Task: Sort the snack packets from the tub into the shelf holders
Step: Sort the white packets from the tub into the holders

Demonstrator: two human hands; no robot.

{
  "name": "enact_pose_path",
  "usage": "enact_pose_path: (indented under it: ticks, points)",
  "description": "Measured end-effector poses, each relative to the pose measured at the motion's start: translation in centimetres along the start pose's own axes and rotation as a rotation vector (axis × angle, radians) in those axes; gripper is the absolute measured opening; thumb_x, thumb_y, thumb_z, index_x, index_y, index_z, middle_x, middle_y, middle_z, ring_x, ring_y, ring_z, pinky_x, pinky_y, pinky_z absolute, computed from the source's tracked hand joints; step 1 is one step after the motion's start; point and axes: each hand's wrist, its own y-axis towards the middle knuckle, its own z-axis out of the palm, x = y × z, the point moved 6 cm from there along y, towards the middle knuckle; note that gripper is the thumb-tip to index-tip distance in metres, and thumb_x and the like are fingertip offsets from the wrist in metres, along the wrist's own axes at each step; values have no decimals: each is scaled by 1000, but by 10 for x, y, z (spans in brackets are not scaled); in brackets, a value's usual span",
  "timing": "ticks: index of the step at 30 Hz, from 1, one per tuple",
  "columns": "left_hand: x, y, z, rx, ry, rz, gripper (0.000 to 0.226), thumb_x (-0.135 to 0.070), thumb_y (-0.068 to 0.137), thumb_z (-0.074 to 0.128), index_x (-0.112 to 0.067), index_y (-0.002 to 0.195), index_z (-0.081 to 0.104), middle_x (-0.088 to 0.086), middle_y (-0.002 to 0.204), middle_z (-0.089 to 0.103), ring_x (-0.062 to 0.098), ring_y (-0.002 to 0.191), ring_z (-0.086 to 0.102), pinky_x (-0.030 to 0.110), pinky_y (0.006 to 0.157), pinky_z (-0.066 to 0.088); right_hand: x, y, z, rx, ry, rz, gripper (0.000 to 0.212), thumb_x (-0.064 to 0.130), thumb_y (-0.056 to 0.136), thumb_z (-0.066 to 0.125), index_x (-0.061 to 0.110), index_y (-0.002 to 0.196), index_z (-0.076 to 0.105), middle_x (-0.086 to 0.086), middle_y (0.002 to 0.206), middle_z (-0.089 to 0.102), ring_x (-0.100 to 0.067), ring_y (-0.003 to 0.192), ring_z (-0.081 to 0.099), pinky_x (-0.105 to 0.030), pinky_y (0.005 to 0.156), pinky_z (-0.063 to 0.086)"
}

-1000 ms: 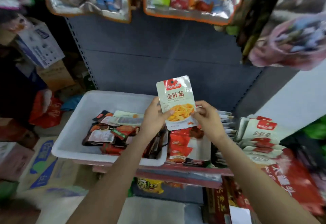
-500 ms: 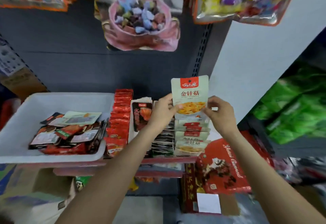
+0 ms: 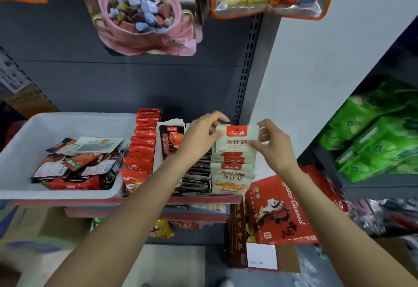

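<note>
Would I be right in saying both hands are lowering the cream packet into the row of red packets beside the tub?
Not quite: the head view shows both hands, left and right, lowering the cream packet into the matching cream row, not the red row beside the tub.

Head view: I logged two bare forearms, entering from about 7 and 5 o'clock. No sleeve edge showed on either arm. My left hand (image 3: pixel 199 137) and right hand (image 3: pixel 274 148) wore no gloves, and I saw no rings, watch or bands at the wrists. Fingernails looked short and plain, though fine detail was soft.
</note>
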Motion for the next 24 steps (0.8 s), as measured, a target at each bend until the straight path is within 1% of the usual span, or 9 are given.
enact_pose_path:
  ticks: [2, 4, 6, 9, 13, 15, 17, 21, 24]
  points:
    - [-3, 0, 0, 4, 82, 68, 20, -10, 87, 62, -24, 102, 62, -8, 94, 56, 5, 81, 54, 24, 74, 48, 7, 0, -3, -24, 20, -49, 24, 9, 86, 65, 21, 103, 53, 17, 83, 57, 2, 77, 56, -3, 58, 41]
    - [-5, -3, 2, 7, 148, 105, 18, -13, 89, 60, -24, 103, 61, -5, 97, 57, 10, 86, 55, 29, 75, 48, 9, -1, -2, -12, -31, -88, 18, 9, 88, 61, 23, 97, 54, 12, 86, 61, -1, 77, 57, -5, 58, 41]
    - [-5, -6, 8, 32, 211, 124, 17, -15, 92, 58, -25, 105, 59, -5, 99, 56, 12, 88, 56, 31, 74, 49, 2, 0, 4, 12, -126, -77, 14, 9, 90, 59, 22, 94, 55, 4, 92, 65, -11, 78, 58, -14, 61, 43]
    - [-2, -4, 17, 88, 285, 103, 18, -14, 93, 54, -26, 106, 57, -6, 100, 55, 14, 90, 56, 30, 72, 49, -7, 1, 12, 43, -254, -28, 15, 11, 90, 59, 16, 104, 61, -4, 101, 68, -18, 83, 62, -28, 71, 50]
    - [1, 5, 11, 93, 246, 75, 18, -14, 90, 59, -23, 106, 60, -6, 100, 56, 11, 90, 56, 29, 75, 50, 9, 0, 11, 0, -331, -93, 22, 18, 89, 61, 17, 111, 62, -2, 109, 60, -17, 98, 55, -26, 75, 45]
    - [7, 4, 4, 51, 137, 52, 21, -14, 87, 64, -22, 106, 61, -7, 96, 56, 7, 86, 56, 30, 78, 52, 24, -1, 11, -37, -310, -154, 23, 20, 88, 62, 17, 111, 63, 1, 112, 55, -14, 107, 48, -22, 80, 39]
    - [15, 1, -6, -17, 51, 21, 24, -14, 85, 67, -21, 106, 61, -8, 93, 58, 7, 84, 58, 31, 80, 52, 39, 0, 15, -45, -325, -203, 21, 21, 89, 61, 19, 109, 63, 4, 112, 54, -11, 110, 44, -19, 81, 35]
    - [45, -16, -43, -161, -66, -92, 28, -16, 82, 70, -21, 108, 59, -7, 90, 60, 8, 81, 59, 26, 76, 51, 74, 6, 52, 10, -323, -264, 20, 18, 90, 57, 18, 109, 63, 2, 108, 57, -16, 105, 49, -27, 82, 41]
    - [80, -35, -81, -249, -52, -192, 24, -16, 84, 68, -19, 105, 58, -4, 86, 63, 12, 80, 60, 26, 76, 49, 101, 12, 98, 89, -244, -243, 20, 15, 88, 59, 15, 108, 64, -2, 104, 59, -20, 98, 54, -31, 83, 45]
